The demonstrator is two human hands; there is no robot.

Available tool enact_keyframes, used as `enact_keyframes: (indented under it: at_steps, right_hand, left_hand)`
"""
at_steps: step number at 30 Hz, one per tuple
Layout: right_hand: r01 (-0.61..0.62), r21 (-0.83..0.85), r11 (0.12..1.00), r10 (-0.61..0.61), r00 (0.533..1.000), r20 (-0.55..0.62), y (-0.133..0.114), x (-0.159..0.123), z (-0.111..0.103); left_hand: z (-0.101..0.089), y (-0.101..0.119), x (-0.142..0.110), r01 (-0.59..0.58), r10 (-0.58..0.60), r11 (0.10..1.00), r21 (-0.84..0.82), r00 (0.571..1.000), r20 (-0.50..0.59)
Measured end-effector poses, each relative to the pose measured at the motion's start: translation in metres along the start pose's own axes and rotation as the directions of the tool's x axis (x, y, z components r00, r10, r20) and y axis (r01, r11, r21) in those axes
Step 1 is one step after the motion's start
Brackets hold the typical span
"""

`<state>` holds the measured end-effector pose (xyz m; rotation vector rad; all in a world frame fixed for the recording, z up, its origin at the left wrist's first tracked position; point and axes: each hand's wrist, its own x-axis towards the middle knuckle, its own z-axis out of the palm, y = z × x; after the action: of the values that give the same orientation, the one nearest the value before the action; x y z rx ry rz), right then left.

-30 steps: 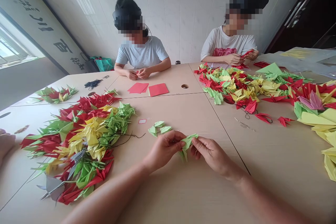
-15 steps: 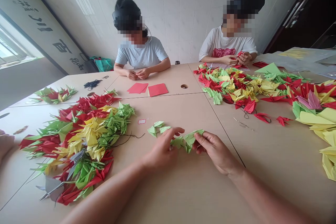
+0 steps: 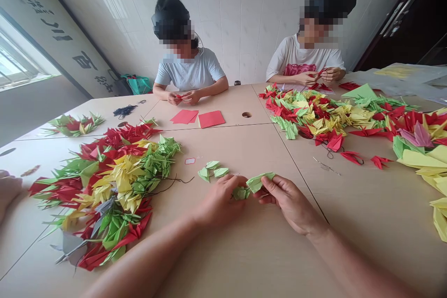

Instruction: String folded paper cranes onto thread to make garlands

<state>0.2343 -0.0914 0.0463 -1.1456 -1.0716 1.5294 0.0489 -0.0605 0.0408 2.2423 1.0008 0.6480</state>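
Observation:
My right hand (image 3: 284,200) pinches a light green folded paper piece (image 3: 259,181) between thumb and fingers, just above the table. My left hand (image 3: 228,195) is closed beside it, its fingers curled round another green folded paper piece (image 3: 241,192) that partly hides behind them. The two papers lie close together, and I cannot tell whether they touch. Several small green folded pieces (image 3: 212,171) rest on the table beyond my left hand. To the left spreads a heap of red, yellow and green paper cranes (image 3: 124,172), with a dark thread (image 3: 178,179) trailing out of it.
Another crane heap (image 3: 314,111) covers the right side, near a thin needle-like metal piece (image 3: 326,166). Red paper squares (image 3: 211,119) lie before a co-worker in light blue (image 3: 190,72). A second co-worker (image 3: 303,58) handles red paper. At the left edge another person's hand (image 3: 9,188) rests.
My left hand has moved slightly right and its fingers have closed around green paper. My right hand still holds its green piece, now tilted more toward the left hand.

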Motion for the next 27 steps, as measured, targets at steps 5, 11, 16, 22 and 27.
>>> enact_keyframes:
  at_steps: [5,11,16,22,27]
  right_hand:
    - [0.027,-0.04,0.999,-0.03,0.996,-0.078,-0.002,0.0007,-0.001]
    - [0.066,-0.176,0.982,-0.087,0.99,-0.112,-0.0033,-0.0007,-0.0006]
    - [0.092,-0.194,0.977,-0.115,0.987,-0.109,-0.0045,-0.0017,-0.0011]
    - [0.099,-0.251,0.963,-0.126,0.987,-0.096,-0.0041,-0.0027,-0.0019]
    - [0.118,-0.257,0.959,-0.148,0.984,-0.1,-0.0033,-0.0023,-0.0016]
  left_hand:
    - [-0.0003,0.0024,-0.0009,0.054,-0.059,0.99,-0.132,0.998,-0.03]
    - [0.0037,-0.0031,-0.0022,0.053,-0.064,0.991,-0.122,0.994,-0.092]
    - [0.0058,-0.0047,-0.0023,0.028,-0.036,0.996,-0.08,0.994,-0.104]
    - [0.0031,-0.0033,-0.0047,-0.015,0.013,0.996,-0.086,1.0,-0.024]
    - [-0.002,-0.001,-0.0055,-0.027,0.033,0.986,-0.165,0.999,0.035]
